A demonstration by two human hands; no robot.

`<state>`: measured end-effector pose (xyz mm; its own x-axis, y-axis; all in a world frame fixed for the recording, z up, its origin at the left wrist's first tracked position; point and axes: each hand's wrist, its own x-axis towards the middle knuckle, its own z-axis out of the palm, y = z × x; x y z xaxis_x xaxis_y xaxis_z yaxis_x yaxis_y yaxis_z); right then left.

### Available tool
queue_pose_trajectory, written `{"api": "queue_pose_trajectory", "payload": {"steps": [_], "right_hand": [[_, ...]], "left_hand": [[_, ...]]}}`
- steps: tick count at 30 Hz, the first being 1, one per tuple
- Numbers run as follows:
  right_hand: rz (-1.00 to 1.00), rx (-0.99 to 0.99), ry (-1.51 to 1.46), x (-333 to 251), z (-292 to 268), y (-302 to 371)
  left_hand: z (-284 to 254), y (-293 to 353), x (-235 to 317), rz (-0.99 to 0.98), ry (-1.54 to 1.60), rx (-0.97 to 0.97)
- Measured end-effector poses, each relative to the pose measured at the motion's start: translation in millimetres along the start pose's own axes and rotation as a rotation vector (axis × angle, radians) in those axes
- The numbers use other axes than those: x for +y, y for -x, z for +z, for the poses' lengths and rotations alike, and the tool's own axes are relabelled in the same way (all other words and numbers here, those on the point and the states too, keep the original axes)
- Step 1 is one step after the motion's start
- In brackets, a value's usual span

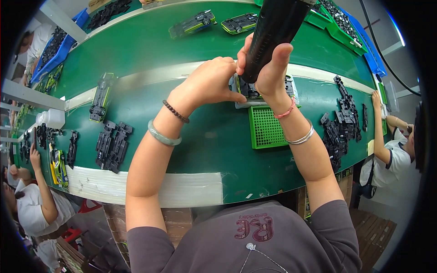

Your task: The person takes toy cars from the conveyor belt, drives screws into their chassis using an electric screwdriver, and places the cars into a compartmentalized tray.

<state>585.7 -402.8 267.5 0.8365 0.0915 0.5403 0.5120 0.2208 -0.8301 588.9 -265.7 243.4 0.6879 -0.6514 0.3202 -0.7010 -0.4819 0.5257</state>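
Observation:
My right hand [272, 75] is wrapped round a black electric screwdriver [276, 34], its thumb along the near side. The tool leans over an upturned toy car [253, 91] with a black underside, seated in a pale fixture [240, 105]. The tool's tip is hidden by my hand and the car. At the car's left end my left hand [210, 81] is closed, thumb on the near edge and fingers curled on the far side. Just in front of the fixture sits a green perforated tray [266, 128], partly behind my right wrist.
Black chassis parts [112, 145] lie at left, with another pile [341, 123] at right. An upturned toy car [101, 98] stands left; two more [240, 23] lie beyond the white rail [314, 74]. Parts bins [339, 32] line the far right. Co-workers sit at both sides.

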Motion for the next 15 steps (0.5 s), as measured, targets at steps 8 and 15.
{"api": "queue_pose_trajectory", "payload": {"steps": [8,15], "right_hand": [[0.011,-0.034,0.023,1.9,1.1,-2.1],[-0.001,-0.011,0.009,-2.1,1.3,-0.7]], "left_hand": [[-3.5,-0.5,-0.7,-0.069,-0.006,-0.035],[-6.2,-2.3,2.9,-0.037,-0.013,-0.046]]}}
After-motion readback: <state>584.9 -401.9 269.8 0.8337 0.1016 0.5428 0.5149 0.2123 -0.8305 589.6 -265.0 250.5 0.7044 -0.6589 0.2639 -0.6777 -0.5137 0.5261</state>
